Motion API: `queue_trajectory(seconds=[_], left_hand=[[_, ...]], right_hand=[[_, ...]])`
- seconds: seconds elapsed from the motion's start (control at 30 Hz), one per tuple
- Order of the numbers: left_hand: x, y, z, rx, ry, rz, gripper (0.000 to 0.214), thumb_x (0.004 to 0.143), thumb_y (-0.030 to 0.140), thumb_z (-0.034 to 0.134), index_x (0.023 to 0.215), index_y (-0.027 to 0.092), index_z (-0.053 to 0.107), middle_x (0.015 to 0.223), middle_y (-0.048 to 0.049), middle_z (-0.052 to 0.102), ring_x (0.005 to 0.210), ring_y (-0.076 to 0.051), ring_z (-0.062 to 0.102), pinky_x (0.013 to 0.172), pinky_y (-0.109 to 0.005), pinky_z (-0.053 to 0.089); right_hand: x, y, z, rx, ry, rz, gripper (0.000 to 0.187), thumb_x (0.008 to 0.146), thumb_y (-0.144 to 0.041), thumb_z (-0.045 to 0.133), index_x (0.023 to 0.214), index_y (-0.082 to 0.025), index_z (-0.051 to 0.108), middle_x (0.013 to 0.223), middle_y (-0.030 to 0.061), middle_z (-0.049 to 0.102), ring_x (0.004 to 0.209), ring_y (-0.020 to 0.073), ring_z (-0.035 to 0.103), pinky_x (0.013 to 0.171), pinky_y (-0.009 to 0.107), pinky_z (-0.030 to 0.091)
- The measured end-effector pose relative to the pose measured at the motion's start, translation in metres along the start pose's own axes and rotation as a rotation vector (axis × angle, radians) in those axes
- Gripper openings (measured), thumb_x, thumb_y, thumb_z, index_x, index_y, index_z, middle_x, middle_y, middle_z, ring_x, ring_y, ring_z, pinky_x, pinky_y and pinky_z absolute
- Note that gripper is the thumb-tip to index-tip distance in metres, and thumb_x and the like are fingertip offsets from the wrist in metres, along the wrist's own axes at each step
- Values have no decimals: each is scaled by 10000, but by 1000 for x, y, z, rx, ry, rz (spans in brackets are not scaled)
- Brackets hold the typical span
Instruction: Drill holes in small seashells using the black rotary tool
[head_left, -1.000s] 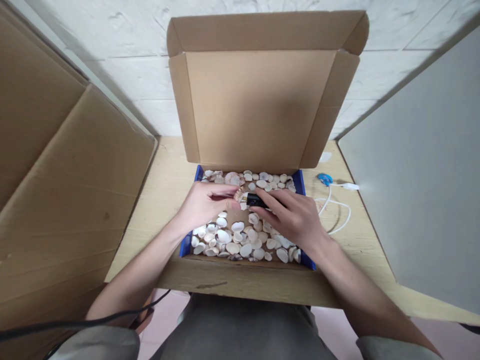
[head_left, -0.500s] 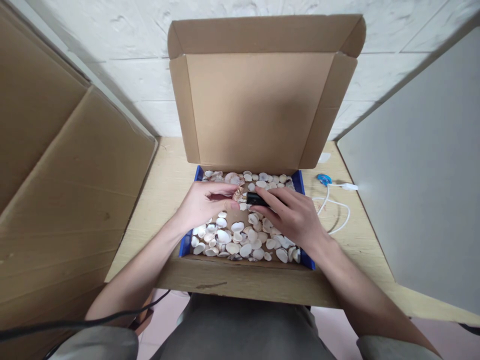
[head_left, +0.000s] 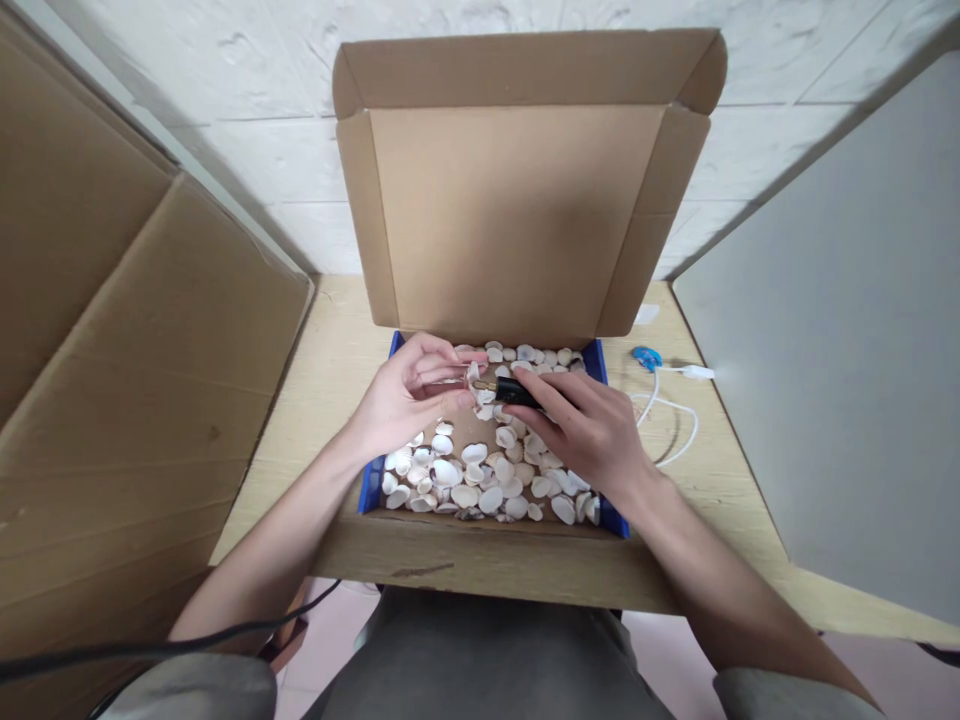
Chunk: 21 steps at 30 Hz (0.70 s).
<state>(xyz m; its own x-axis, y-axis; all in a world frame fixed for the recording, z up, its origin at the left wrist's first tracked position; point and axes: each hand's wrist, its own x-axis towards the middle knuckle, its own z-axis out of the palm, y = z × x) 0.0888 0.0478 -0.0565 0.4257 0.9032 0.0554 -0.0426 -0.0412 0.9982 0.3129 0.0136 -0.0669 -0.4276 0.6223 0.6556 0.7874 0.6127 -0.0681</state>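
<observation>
Small pale seashell [head_left: 472, 376] re-angled, pinched in your left hand [head_left: 399, 393].
Right hand [head_left: 592, 425] grips black cylindrical tool [head_left: 517, 392]; brass-coloured bit [head_left: 486, 385], pointing 9 o'clock, now more exposed; contact unclear.

Diffuse, fairly bright light, pale wall [head_left: 300, 160] at twelve o'clock, soft shadow toward five o'clock on the lid [head_left: 517, 210], dimmer desk edge [head_left: 502, 570] at six, shells [head_left: 491, 485] slightly soft in fine detail, wide-angle stretching at three and nine o'clock
</observation>
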Motion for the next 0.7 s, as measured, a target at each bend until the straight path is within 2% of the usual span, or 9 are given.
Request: queue_trajectory(seconds=[0.07, 0.23, 0.4, 0.53, 0.6, 0.7], left_hand=[[0, -1, 0, 7, -12, -15, 417, 735, 202, 764, 1098, 196, 559, 1205, -117, 675, 1106, -235, 646, 937, -366, 540], [1, -3, -1, 105, -22, -45, 375, 747, 253, 753, 1102, 173, 664, 1153, -118, 700, 1047, -245, 675, 927, -373, 549], [1, 0, 0, 130, 1, -10, 327, 763, 220, 736, 1084, 194, 685, 1165, -92, 697, 1049, -215, 674, 921, -326, 548], [0, 3, 0, 139, -45, -6, 353, 769, 206, 724, 1119, 201, 678, 1156, -94, 698, 1040, -212, 675, 878, -305, 566], [0, 3, 0, 158, -57, -22, 342, 752, 213, 738, 1091, 196, 695, 1109, -91, 716, 1003, -214, 687, 847, -300, 578], [0, 2, -1, 190, -6, -23, 279, 749, 228, 740, 1025, 189, 725, 1054, -84, 733, 983, -215, 690, 845, -301, 577]], right_hand=[[0, 0, 0, 2, 13, 1, 331, 865, -317, 633, 1151, -152, 611, 860, 44, 703, 739, 125, 619, 642, 235, 480], [-1, -1, -1, 23, -4, 9, 359, 869, -312, 625, 1203, -183, 599, 871, 40, 699, 753, 129, 612, 661, 243, 483], [0, -2, 0, 11, 11, 1, 331, 853, -311, 647, 1134, -139, 628, 848, 48, 696, 725, 127, 601, 641, 240, 463], [0, -2, -1, 13, 10, 3, 321, 868, -323, 626, 1148, -165, 624, 851, 38, 697, 731, 121, 602, 650, 232, 465], [0, -1, -1, 17, 3, -5, 319, 871, -325, 621, 1152, -172, 626, 852, 36, 697, 726, 121, 602, 645, 235, 465], [0, 0, -1, 22, 17, -7, 323, 861, -318, 637, 1149, -173, 628, 857, 38, 697, 731, 122, 607, 644, 236, 462]])
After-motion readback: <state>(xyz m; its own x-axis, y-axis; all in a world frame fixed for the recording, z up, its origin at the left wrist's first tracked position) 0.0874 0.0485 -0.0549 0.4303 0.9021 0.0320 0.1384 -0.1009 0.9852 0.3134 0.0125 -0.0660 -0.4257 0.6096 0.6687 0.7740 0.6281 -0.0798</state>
